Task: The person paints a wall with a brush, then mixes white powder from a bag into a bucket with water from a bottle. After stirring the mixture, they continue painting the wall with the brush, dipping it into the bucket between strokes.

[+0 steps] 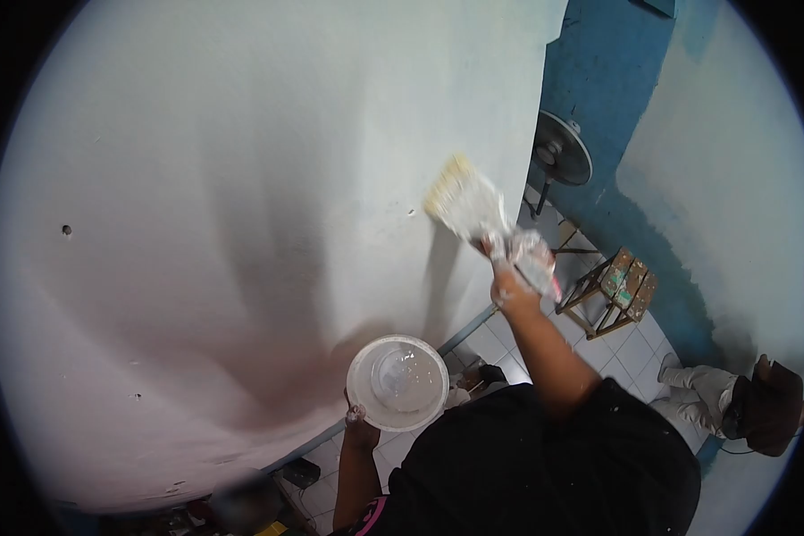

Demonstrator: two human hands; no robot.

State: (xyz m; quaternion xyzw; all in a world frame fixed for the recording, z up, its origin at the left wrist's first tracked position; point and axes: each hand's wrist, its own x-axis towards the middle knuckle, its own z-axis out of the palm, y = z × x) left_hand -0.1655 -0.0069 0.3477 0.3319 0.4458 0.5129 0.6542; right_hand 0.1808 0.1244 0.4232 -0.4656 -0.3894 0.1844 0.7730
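My right hand (524, 257), smeared with white, is wrapped round the handle of a wide paintbrush (470, 202). The brush tilts up and left, its yellowish bristle end close to the pale wall (393, 116); whether it touches cannot be made out. A round white bucket (357, 375) is held low in front of my body. My left hand (357, 422) grips it at its lower left side, with most of the fingers hidden. Inside the bucket lies some wet whitish paint (404, 371).
A standing fan (558, 150) is by the blue wall (603, 98). A paint-spotted wooden stool (628, 279) stands on the tiled floor (639, 353). At the right, another person (715, 393) is near the partly painted wall. Dark clutter (241, 505) lies at the bottom left.
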